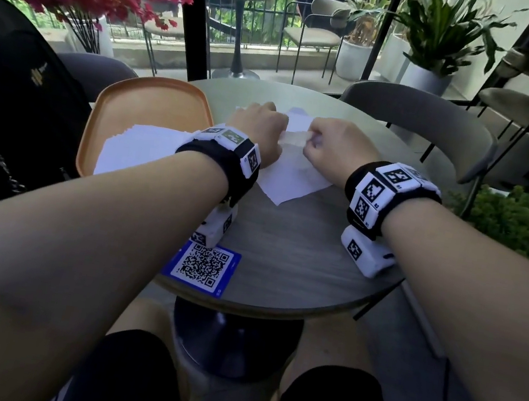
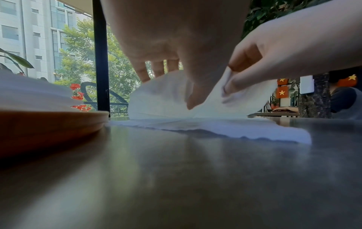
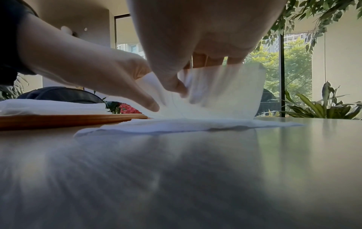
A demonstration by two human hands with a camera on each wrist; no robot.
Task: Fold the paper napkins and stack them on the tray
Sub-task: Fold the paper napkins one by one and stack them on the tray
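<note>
Napkin [image 1: 295, 137] lifted mid-table, left hand [image 1: 260, 130] and right hand [image 1: 337, 146] both pinching its raised edge; folded stack [image 1: 139, 149], probably napkins, left on tray [image 1: 148, 95].

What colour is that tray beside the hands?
The tray is orange; the head view shows it best.

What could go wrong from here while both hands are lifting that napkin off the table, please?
The left hand and right hand both pinch the thin napkin; pulling apart might tear it. Loose napkins beneath could be dragged along. The tray overhangs the table edge, so a nudge may tip its stack.
</note>
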